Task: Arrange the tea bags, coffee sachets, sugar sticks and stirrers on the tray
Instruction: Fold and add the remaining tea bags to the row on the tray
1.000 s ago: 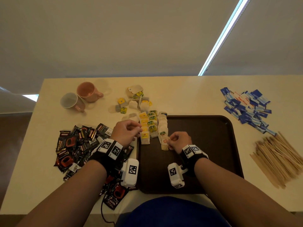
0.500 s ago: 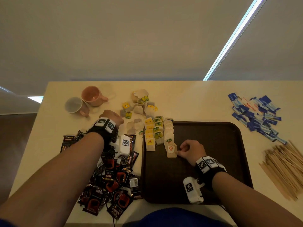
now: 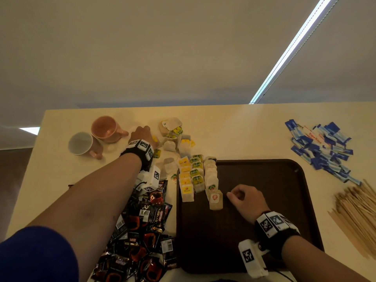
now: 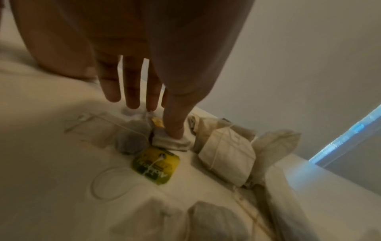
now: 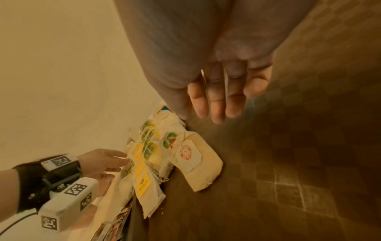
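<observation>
- Our left hand [image 3: 142, 135] is reaching over the loose tea bags [image 3: 173, 137] on the desk [image 3: 234, 131] behind the tray [image 3: 264, 180]; fingers straight, thumb tip [image 4: 175, 130] pressing one small tea bag [image 4: 171, 141], nothing gripped.
- Our right hand [image 3: 247, 198] is over the tray, fingers loosely bent, holding nothing, just beside the red-tagged tea bag [image 3: 216, 200].
- Three rows of tea bags [image 3: 195, 176] lie at the tray's left edge.
- Coffee sachets [image 3: 142, 231] piled on the desk left of the tray.
- Sugar sticks [image 3: 321, 147] and stirrers [image 3: 358, 216] on the desk right of the tray.
- Two mugs [image 3: 95, 137] at far left.
</observation>
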Demonstrator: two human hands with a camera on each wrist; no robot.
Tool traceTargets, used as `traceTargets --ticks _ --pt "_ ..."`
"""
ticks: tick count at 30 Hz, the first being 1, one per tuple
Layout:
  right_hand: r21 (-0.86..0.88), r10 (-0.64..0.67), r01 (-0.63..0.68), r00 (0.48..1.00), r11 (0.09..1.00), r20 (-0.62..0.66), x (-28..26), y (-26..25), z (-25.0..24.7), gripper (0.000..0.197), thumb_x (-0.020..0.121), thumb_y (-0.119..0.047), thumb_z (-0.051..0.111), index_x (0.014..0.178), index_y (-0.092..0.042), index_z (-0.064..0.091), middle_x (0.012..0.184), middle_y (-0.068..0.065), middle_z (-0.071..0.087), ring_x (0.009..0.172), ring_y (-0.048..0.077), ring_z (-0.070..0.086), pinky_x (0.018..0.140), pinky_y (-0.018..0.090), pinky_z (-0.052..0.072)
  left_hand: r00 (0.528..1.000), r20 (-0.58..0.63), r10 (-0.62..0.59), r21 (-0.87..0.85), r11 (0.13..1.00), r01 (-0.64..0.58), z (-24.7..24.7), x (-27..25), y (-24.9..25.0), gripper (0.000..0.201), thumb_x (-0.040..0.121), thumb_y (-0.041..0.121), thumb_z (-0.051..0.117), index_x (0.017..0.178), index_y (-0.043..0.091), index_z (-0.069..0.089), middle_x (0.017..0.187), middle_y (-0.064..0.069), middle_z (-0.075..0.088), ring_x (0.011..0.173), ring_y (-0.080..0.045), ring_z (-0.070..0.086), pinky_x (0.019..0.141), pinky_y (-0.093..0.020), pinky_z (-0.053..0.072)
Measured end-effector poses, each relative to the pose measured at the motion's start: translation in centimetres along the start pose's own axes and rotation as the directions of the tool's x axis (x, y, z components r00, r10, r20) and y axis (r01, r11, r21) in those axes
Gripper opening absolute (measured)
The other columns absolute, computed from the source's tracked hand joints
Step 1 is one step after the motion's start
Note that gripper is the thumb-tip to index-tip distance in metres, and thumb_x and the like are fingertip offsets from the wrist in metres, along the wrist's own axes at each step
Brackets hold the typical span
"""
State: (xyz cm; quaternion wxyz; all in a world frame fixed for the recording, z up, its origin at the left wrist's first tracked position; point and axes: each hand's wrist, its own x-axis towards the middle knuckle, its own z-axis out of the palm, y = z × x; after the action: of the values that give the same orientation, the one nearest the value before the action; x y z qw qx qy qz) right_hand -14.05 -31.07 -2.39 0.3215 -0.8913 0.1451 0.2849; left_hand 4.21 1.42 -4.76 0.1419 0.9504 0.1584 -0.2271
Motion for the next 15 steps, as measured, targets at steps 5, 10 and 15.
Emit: traceTargets --ticks 5,10,15 --pt "0.007 -0.004 0.004 1.0 1.0 0.004 0.2 0.0 -0.4 0.011 0.092 -0.034 0.066 0.095 -0.024 0.068 0.086 -0.009 0.066 0.081 0.004 0.06 0.068 0.017 0.047 1.0 0.026 0.005 -0.04 0.999 -0.004 -0.3 -0.1 0.2 0.044 0.077 0.038 0.081 0.109 0.013 0.067 0.114 -0.01 0.067 0.104 -0.032 0.063 0.084 -0.036 0.053" --pt "0.011 -0.026 0.026 1.0 1.0 -0.002 0.3 -0.3 -0.3 0.012 0.093 -0.033 0.066 0.095 -0.022 0.069 0.086 -0.009 0.065 0.08 0.003 0.059 0.065 0.015 0.044 0.996 -0.026 0.091 -0.112 0.989 -0.093 -2.5 -2.4 0.1 0.032 0.072 0.034 0.087 0.093 0.014 0.072 0.096 -0.004 0.069 0.093 -0.026 0.062 0.074 -0.029 0.042" --pt "0.012 -0.059 0.059 0.997 0.998 -0.043 0.6 -0.8 -0.7 0.012 0.093 -0.033 0.066 0.094 -0.021 0.07 0.083 -0.01 0.064 0.078 0.002 0.058 0.063 0.015 0.04 0.966 -0.085 0.243 -0.259 0.931 -0.257 -5.4 -7.4 -0.2 0.012 0.088 0.019 0.071 0.079 0.013 0.075 0.073 -0.004 0.073 0.074 -0.023 0.069 0.073 -0.037 0.056"
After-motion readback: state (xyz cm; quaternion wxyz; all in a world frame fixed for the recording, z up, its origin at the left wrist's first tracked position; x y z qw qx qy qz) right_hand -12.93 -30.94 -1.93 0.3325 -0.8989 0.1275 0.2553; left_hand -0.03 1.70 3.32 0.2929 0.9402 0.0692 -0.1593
